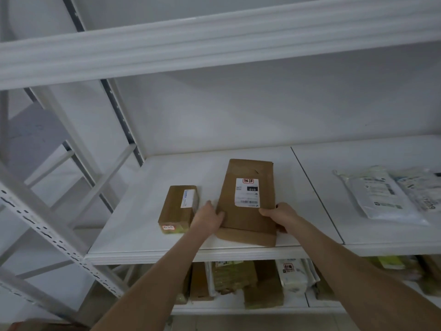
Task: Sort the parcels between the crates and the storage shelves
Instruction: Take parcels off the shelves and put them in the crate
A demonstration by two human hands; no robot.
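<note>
The left hand (210, 217) and right hand (278, 215) are gripping the brown parcel (245, 220) by its sides, thumbs curling on top, likely squaring it. It is lying near the front edge of the shelf (133, 223), beside a small box (177, 209) sitting towards that shelf's left end.

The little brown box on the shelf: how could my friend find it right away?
Look at the white middle shelf. Left of the big flat cardboard parcel lies the small cardboard box. Only it has an orange sticker on its near end.
</note>
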